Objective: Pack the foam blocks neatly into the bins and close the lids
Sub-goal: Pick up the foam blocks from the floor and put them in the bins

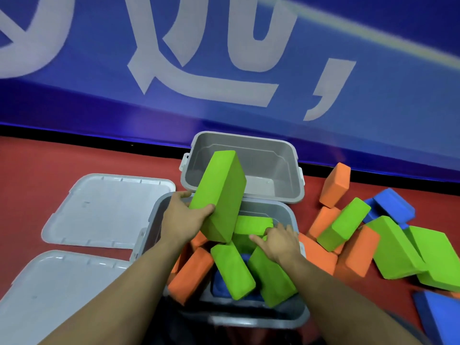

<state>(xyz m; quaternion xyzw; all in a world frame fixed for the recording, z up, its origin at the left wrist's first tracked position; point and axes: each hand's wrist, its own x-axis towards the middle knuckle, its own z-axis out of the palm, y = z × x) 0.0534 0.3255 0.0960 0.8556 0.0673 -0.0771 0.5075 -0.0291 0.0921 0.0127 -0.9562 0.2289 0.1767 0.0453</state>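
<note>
Nearest the camera, two bare forearms reach forward over a grey plastic near bin (293, 317) whose smooth, rounded rim runs under them.

At the far left two pale grey lids lie flat on the red floor (29, 175): the near lid (57, 292) and, beyond it, the far lid (107, 210), both rectangular with rounded corners and small moulded tabs along the edges.

The left hand (185, 220) is closed round the lower end of a large green foam block (221, 192), thumb on its broad face and fingers wrapped behind; the block is a matte, fine-grained brick with softened edges, tilted up and away over the near bin.

Inside that bin the blocks sit in a jumble, not in rows: an orange block (191, 277) leans at the left, a green block (231, 272) slants across the middle, and a blue block (224, 282) shows beneath.

The right hand (276, 241) rests loosely spread, palm down, fingertips touching a green block lying flat (254, 225) at the bin's far side; it grips nothing.

Behind stands a second grey bin (288, 192), open, smooth-walled.

To the right a loose pile of blocks (388, 240) in orange, green and blue sprawls on the floor below a blue banner (373, 100) with white characters.
</note>
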